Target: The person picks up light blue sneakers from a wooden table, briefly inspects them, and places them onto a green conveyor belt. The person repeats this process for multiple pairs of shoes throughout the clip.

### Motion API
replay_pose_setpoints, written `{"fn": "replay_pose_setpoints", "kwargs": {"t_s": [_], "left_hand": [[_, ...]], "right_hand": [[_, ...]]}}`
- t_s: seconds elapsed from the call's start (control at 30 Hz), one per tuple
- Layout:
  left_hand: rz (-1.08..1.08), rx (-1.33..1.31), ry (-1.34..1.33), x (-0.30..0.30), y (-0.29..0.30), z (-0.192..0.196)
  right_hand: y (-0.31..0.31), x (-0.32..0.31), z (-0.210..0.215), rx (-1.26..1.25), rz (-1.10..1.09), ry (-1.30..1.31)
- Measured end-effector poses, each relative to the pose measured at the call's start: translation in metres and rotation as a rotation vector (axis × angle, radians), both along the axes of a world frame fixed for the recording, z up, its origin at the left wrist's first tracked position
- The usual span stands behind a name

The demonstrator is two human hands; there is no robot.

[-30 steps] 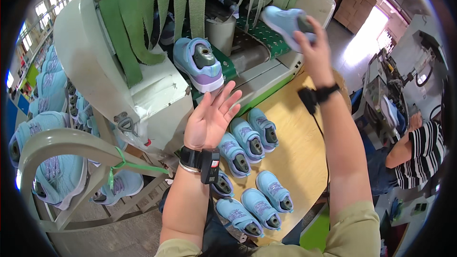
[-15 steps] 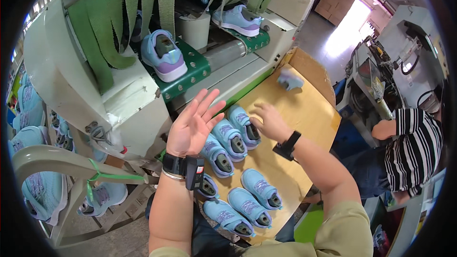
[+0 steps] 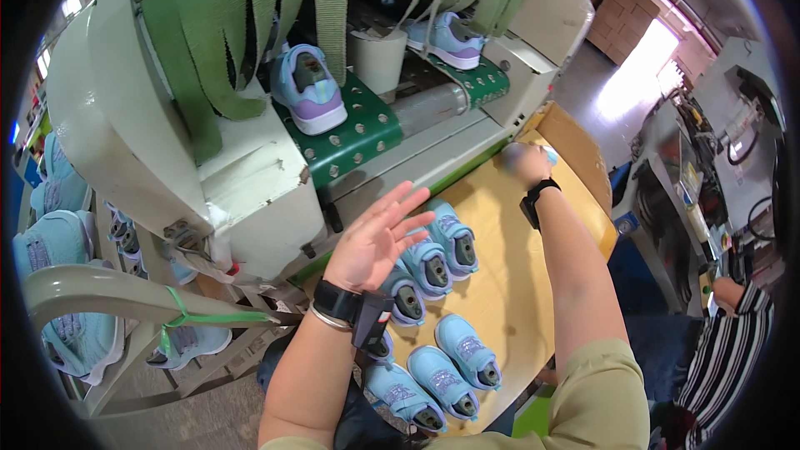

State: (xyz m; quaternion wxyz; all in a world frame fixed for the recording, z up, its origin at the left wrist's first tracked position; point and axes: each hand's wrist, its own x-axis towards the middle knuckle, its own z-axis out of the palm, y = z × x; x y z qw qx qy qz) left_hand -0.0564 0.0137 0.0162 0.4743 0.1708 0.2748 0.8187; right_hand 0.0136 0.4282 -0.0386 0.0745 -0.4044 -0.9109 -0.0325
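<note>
My left hand (image 3: 375,237) is open with its fingers spread, hovering just above a row of small light blue shoes (image 3: 429,265) on the yellow wooden table (image 3: 521,283). My right hand (image 3: 525,162) reaches to the table's far corner, its fingers curled over a small light blue object (image 3: 548,154) that is mostly hidden. More light blue shoes (image 3: 467,350) lie near the table's front edge. A blue and lilac shoe (image 3: 308,87) rides the left green belt (image 3: 354,129) of the machine. A second such shoe (image 3: 446,37) sits on the right belt.
Green strip curtains (image 3: 250,25) hang over the machine's mouth, with a white cylinder (image 3: 377,58) between the belts. A rack with blue shoes (image 3: 67,233) stands at my left. A person in a striped sleeve (image 3: 737,342) works at machines on the right. Cardboard boxes (image 3: 604,25) are stacked beyond.
My right hand let go of a shoe on the right belt, came down to the table, then reached to the far corner onto the light blue object. My left hand stayed open.
</note>
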Motion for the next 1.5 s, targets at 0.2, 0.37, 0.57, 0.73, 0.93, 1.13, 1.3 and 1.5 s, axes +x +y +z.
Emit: {"fn": "replay_pose_setpoints", "kwargs": {"t_s": [0.2,0.37,0.57,0.73,0.93,1.13,1.3,1.5], "left_hand": [[0.005,-0.041,0.010,-0.002,-0.007,-0.002],[-0.001,-0.048,0.012,-0.008,-0.004,-0.004],[-0.005,-0.051,0.025,-0.003,0.000,-0.001],[0.004,-0.118,-0.007,0.004,0.002,-0.012],[0.066,-0.585,0.863,0.042,0.004,-0.016],[-0.070,-0.875,1.250,0.052,0.012,-0.048],[-0.121,-0.818,1.194,0.046,0.008,-0.051],[-0.133,-0.685,1.108,0.036,0.005,-0.071]], "right_hand": [[0.032,-0.037,-0.028,-0.109,-0.006,-0.352],[0.044,-0.008,-0.083,0.001,0.041,0.316],[-0.034,0.088,-0.076,-0.141,0.373,0.589],[-0.157,0.211,-0.027,-0.263,0.490,0.413],[-0.258,0.309,0.042,-0.192,0.508,0.119],[-0.268,0.298,0.009,-0.604,0.185,0.486],[-0.283,0.284,0.001,-0.660,0.214,0.482],[-0.298,0.279,-0.007,-0.703,0.201,0.674]]}}
